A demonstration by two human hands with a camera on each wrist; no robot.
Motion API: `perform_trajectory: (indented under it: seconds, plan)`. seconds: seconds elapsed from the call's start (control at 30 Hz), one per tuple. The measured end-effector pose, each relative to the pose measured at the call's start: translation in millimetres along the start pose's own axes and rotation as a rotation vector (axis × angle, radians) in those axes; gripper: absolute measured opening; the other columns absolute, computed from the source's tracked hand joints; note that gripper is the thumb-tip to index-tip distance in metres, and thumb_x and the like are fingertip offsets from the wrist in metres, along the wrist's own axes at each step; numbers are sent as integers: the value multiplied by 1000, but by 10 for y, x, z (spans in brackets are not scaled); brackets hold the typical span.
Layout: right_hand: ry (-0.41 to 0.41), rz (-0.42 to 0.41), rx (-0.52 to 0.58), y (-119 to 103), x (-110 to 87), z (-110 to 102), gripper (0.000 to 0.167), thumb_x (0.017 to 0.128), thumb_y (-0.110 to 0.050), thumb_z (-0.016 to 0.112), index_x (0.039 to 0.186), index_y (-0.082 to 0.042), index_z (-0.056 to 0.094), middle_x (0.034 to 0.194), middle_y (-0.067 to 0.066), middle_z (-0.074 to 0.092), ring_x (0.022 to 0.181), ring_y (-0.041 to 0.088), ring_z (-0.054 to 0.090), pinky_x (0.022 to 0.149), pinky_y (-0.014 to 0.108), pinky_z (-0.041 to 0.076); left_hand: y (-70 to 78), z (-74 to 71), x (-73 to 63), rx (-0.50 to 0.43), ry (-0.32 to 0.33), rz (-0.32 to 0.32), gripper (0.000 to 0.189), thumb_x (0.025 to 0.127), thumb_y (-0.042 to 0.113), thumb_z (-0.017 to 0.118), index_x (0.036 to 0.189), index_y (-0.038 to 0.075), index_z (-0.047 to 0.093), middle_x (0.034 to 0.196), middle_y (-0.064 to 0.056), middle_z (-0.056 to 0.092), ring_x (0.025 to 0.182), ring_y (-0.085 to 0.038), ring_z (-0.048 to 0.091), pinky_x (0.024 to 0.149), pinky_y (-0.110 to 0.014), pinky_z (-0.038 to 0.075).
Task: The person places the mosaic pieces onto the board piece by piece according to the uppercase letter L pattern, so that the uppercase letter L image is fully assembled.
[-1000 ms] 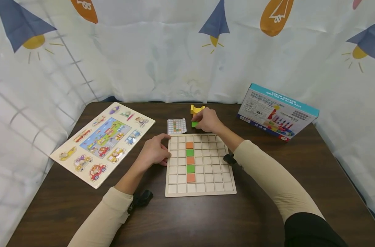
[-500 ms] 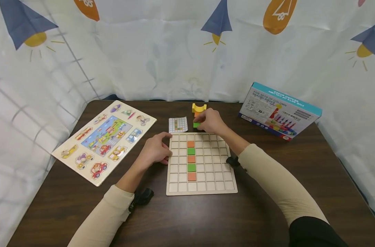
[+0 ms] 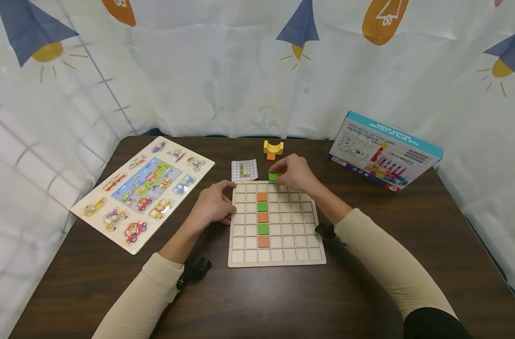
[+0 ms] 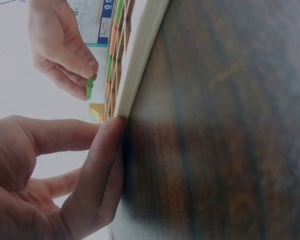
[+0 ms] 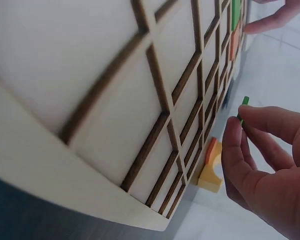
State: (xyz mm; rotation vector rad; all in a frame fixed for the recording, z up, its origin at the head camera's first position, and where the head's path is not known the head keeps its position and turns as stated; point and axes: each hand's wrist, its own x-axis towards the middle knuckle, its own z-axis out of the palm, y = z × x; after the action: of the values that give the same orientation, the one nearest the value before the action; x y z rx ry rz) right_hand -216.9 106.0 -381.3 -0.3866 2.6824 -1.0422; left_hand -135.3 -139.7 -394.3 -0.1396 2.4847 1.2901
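My right hand pinches a small green square tile between thumb and fingertips, over the back edge of a wooden grid board. In the right wrist view the tile stands on edge in the fingertips. Alternating orange and green tiles fill part of one column on the board. My left hand rests at the board's left side; in the left wrist view its fingertips touch the board's edge. Behind the board lies a small printed grid card with a coloured column.
A yellow arch-shaped block and an orange piece sit near the table's back edge. To the left lies a picture puzzle board with vehicles. A beaded-toy box stands at the back right, before a patterned curtain.
My right hand has picked up the green tile from in front of the yellow block and drawn it toward the board. The orange piece now shows. My left hand stays at the board's side.
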Motion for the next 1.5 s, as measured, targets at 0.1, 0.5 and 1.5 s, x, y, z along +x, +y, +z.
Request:
perform_trajectory:
  seconds: [0.1,0.5,1.5]
  plan:
    - [-3,-10,29,6,-59,-5,27,89,-4,78,115,-11,80,105,8,77,97,24,68,86,40,60,-6,-3,4,-3,0,-4,71,82,-6,70,148,12,52,91,-17,68,61,-20,69,54,-35,65]
    - [-25,-23,89,3,-317,-1,26,88,-7,80,114,-12,81,98,6,75,91,22,66,76,34,56,-4,-12,-2,-11,-3,8,72,82,-6,70,149,11,51,90,-17,68,60,-20,69,54,-36,65]
    - [-124,-28,68,-66,-923,71,28,84,-6,83,110,-16,82,96,-2,75,91,17,66,72,30,54,21,-14,-20,-17,-8,2,72,82,-6,69,150,11,50,93,-18,68,61,-20,69,54,-35,65]
